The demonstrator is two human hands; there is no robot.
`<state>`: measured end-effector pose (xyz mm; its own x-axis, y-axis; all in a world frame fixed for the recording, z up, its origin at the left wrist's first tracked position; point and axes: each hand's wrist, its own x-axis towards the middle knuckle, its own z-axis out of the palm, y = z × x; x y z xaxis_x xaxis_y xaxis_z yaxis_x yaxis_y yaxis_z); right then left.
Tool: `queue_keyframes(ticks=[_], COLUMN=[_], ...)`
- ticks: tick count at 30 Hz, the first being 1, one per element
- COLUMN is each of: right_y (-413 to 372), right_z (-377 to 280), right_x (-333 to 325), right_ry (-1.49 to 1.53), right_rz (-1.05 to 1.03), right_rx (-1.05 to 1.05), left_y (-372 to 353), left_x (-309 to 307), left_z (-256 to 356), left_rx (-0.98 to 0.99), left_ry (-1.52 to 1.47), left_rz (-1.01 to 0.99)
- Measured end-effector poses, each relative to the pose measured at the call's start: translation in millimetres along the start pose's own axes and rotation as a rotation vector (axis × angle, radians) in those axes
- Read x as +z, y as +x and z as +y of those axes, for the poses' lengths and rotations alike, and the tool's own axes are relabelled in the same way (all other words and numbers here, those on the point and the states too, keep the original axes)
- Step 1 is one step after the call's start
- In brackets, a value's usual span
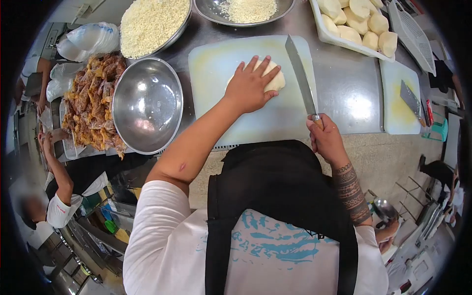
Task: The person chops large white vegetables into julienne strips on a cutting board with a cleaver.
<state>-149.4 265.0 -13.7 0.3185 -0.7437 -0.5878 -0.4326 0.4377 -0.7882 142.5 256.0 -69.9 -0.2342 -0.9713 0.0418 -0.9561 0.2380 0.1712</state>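
On the pale cutting board (211, 61) lies a cream-coloured peeled root vegetable (276, 81), mostly hidden under my left hand (251, 88). That hand rests flat on it with the fingers spread. My right hand (327, 137) is closed around the wooden handle of a long knife (301, 73) at the board's right side. The blade points away from me, over the board and apart from the vegetable. An empty steel bowl (147, 105) stands left of the board.
Behind are a bowl of chopped pale bits (155, 24) and another steel bowl (282, 14). A white tray (327, 37) holds several peeled vegetables. Browned meat (93, 101) is piled left. Rightward, a second knife (410, 101) lies on another board (393, 115). Co-workers stand both sides.
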Motion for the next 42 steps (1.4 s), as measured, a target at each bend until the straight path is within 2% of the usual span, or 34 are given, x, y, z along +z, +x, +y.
queue_keyframes(ticks=[3,5,10,12,13,14,15,17,19,21,23,26,30,32,36,37,38,39,40,42], right_y=[0.4,3.3,2.0,8.6,14.5,17.7,17.5,14.2,14.5,14.3,12.2,8.9,12.8,13.0,7.3,7.1,7.9,7.8,6.9,6.4], right_z=[8.5,10.8,4.2,11.2,20.4,27.7,28.4,29.7,27.8,20.6,1.2,-15.0,-4.7,6.7,-4.0,-2.9,-2.3,-3.0,-5.4,-4.8], right_x=[9.8,7.0,1.4,4.1,6.9,9.6,16.3,31.2,30.4,24.0,9.4,2.4,-7.0,-9.0,-12.2,-12.1,-12.9,-14.7,-17.3,-24.2], right_ry=[0.103,0.13,0.128,0.111,-0.052,-0.214,-0.212,-0.326,-0.3,-0.273,-0.171,-0.224,-0.26,-0.45,-0.411,-0.55,-0.69,-0.689,-0.681,-0.678], right_rz=[-0.044,-0.061,-0.09,-0.104,-0.091,-0.076,-0.078,-0.031,-0.073,-0.113,-0.224,-0.175,-0.142,0.038,-0.087,-0.084,-0.079,-0.089,-0.119,-0.163], right_rx=[0.034,0.087,0.063,0.052,-0.096,-0.241,-0.243,-0.467,-0.414,-0.358,-0.039,0.043,0.011,-0.361,-0.291,-0.344,-0.398,-0.403,-0.396,-0.389], left_y=[-5.9,-12.7,-15.8,-15.5,-14.1,-11.3,-7.4,-2.0,0.9,0.7,0.3,-7.6,-13.8,-13.5,-13.4,-14.6,-16.4,-20.0,-25.6,-41.8], left_x=[-5.3,-4.3,-4.7,-3.7,-0.3,4.1,2.3,-0.6,-3.2,-3.5,0.5,4.2,4.0,3.5,3.8,5.2,6.6,4.9,3.1,-1.5], left_z=[-0.8,-3.1,-1.6,-3.3,-4.8,-5.8,-4.3,0.0,5.4,9.4,7.1,10.9,13.9,13.3,11.6,8.1,3.1,0.1,-2.9,-7.2], left_rx=[0.064,0.067,0.065,0.019,0.015,-0.082,-0.176,-0.163,-0.156,-0.115,-0.106,-0.085,-0.066,-0.07,-0.121,-0.132,-0.181,-0.226,-0.235,-0.385], left_ry=[0.078,0.048,0.03,-0.084,-0.078,-0.084,-0.089,0.002,0.091,0.014,-0.002,0.023,0.087,0.071,-0.075,-0.07,-0.267,-0.464,-0.461,-0.348], left_rz=[-0.093,-0.082,-0.082,0.001,0.0,0.019,0.039,0.037,0.04,-0.14,-0.103,-0.067,-0.05,-0.045,-0.021,-0.02,0.133,0.286,0.285,0.486])
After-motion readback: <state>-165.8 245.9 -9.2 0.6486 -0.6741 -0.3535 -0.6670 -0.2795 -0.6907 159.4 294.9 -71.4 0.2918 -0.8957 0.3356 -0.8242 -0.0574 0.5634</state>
